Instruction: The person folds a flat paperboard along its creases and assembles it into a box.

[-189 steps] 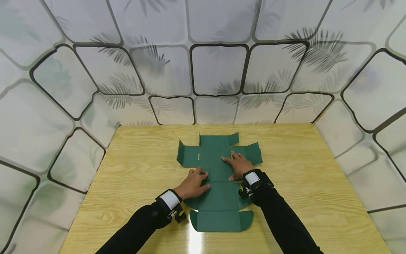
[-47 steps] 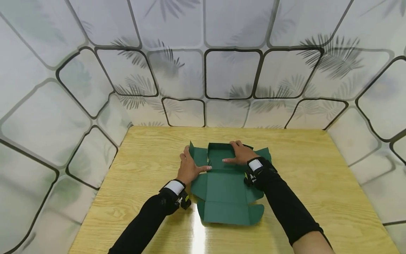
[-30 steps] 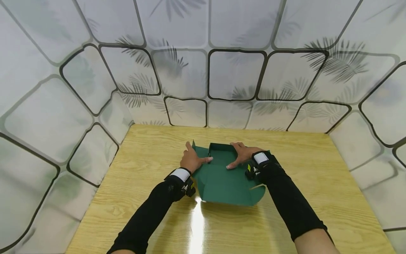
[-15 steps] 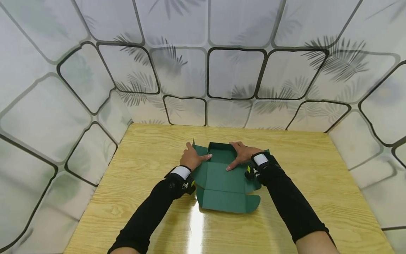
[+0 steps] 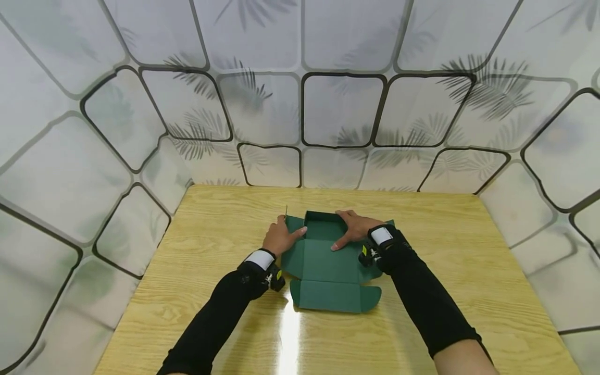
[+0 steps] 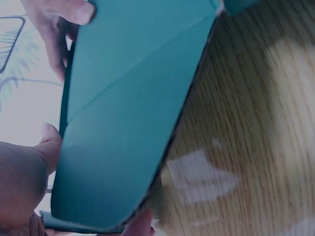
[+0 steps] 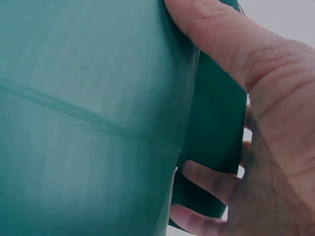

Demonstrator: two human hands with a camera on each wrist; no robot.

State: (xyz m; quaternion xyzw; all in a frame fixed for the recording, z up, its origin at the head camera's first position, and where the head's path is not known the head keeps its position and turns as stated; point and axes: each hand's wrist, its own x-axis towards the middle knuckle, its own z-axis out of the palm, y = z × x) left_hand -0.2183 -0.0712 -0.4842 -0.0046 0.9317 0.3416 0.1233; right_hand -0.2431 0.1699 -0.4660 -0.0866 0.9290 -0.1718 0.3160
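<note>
A dark green cardboard box blank (image 5: 330,263), partly folded, lies on the table. Its far section stands up as a shallow wall around a recess, while the near panel and rounded tabs spread flat. My left hand (image 5: 278,237) grips the left side, thumb at the recess's corner and fingers by the upright side flap (image 5: 295,224). On the far right, my right hand (image 5: 357,228) holds the box with its thumb on the middle panel and fingers over the back wall. In the right wrist view its fingertips (image 7: 209,179) curl against a dark green panel.
The wooden table (image 5: 225,224) extends on all sides of the box, with a bright reflection in front. A patterned curtain (image 5: 342,109) with grey outlines and leaf prints hangs behind and on both sides.
Earlier the box blank lay nearly flat under both hands; its far section has since folded up. The near panel rose about a second ago and has lowered again. Both hands keep their hold.
</note>
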